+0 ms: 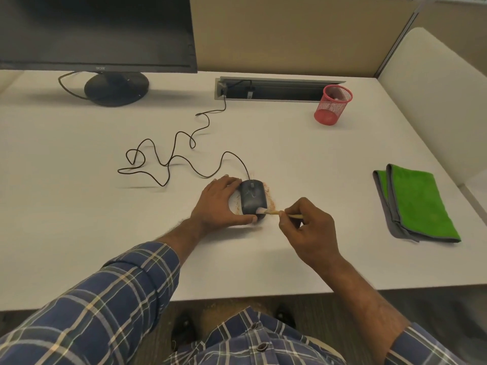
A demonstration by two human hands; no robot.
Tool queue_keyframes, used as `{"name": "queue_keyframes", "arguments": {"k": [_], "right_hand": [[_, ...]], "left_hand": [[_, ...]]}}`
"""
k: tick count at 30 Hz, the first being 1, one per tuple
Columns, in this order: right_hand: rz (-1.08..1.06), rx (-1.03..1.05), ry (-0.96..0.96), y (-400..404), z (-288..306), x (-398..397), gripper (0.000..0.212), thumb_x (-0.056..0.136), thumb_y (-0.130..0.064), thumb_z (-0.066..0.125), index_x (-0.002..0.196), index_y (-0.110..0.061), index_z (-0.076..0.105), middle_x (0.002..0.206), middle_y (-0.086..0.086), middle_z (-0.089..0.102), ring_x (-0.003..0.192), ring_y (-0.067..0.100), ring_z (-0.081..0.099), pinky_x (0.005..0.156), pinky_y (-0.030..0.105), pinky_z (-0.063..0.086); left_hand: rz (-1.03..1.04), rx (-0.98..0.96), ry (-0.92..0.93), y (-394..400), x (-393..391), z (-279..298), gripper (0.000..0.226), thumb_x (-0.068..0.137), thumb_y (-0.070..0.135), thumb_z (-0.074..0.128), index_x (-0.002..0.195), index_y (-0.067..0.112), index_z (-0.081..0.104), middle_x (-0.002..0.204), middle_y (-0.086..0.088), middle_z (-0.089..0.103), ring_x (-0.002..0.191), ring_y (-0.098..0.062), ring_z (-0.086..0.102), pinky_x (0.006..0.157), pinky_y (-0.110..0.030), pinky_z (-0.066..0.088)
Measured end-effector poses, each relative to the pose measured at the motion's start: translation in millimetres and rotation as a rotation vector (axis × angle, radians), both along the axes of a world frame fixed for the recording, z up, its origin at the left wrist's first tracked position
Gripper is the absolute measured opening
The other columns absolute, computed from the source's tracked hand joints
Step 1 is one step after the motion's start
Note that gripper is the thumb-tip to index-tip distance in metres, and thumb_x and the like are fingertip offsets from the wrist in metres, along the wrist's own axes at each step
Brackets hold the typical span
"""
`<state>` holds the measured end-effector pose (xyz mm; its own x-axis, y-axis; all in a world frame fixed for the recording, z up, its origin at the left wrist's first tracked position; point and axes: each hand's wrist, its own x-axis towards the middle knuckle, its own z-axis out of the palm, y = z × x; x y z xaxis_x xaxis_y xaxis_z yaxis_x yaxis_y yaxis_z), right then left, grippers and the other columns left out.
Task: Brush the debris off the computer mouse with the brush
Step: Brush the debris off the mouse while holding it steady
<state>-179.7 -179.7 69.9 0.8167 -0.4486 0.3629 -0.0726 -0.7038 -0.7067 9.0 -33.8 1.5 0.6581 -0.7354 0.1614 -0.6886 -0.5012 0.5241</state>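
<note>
A dark wired computer mouse (252, 196) lies on the white desk (79, 219), with reddish-brown debris (271, 201) scattered on the desk around its right and left sides. My left hand (220, 202) grips the mouse from its left, thumb at the near end. My right hand (307, 225) pinches a thin wooden-handled brush (274, 212) whose pale bristles touch the near right corner of the mouse.
The mouse cable (168, 159) loops across the desk to a cable slot (274, 90). A monitor (97, 32) stands at the back left, a red mesh pen cup (332, 105) at the back right, and a folded green cloth (416, 204) at the right.
</note>
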Motion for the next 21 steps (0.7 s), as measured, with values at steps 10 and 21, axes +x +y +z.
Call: {"name": "queue_keyframes", "arguments": {"k": [10, 21], "right_hand": [[-0.011, 0.02, -0.02, 4, -6, 2, 0.015, 0.088, -0.024, 0.068, 0.081, -0.018, 0.056, 0.064, -0.009, 0.057, 0.059, 0.013, 0.053, 0.049, 0.013, 0.039], [0.046, -0.092, 0.013, 10, -12, -10, 0.013, 0.087, -0.025, 0.067, 0.079, -0.018, 0.059, 0.066, -0.007, 0.061, 0.06, 0.01, 0.054, 0.054, 0.008, 0.039]], "left_hand": [[0.069, 0.002, 0.11, -4, 6, -5, 0.081, 0.082, 0.071, 0.044, 0.144, 0.019, 0.045, 0.148, 0.001, 0.047, 0.14, -0.017, 0.036, 0.117, -0.036, 0.027], [0.054, -0.052, 0.081, -4, 6, -5, 0.077, 0.079, 0.071, 0.047, 0.136, 0.021, 0.053, 0.132, 0.005, 0.057, 0.12, -0.016, 0.052, 0.103, -0.034, 0.041]]}}
